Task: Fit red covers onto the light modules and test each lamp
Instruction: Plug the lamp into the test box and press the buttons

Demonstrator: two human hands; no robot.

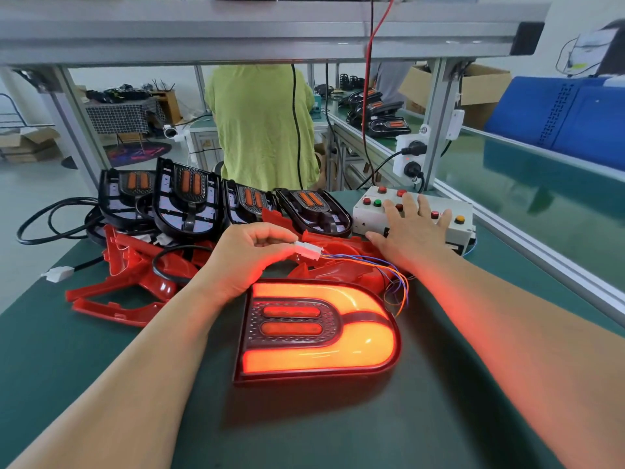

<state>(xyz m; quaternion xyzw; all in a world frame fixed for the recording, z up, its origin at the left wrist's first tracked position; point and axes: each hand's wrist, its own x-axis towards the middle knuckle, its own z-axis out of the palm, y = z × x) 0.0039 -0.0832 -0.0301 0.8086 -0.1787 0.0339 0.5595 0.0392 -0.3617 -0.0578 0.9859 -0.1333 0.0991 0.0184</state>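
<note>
My left hand (243,257) pinches the white connector (306,249); my right hand (411,228) lies flat, fingers spread, on the test box (370,213), perhaps on a button. The lit lamp (318,331) lies between my forearms. A tug could loosen its thin wires (389,269).

One lit lamp (318,333) is seen on the counter (101,350), and four uncovered light modules (184,201) are counted in a row behind it. The red covers (135,265) are heaped, so no sure count can be made. Two white connectors (57,274) and one control box (372,218) are counted, with seven buttons (367,201) seen on it: five red, one green, one yellow.
</note>
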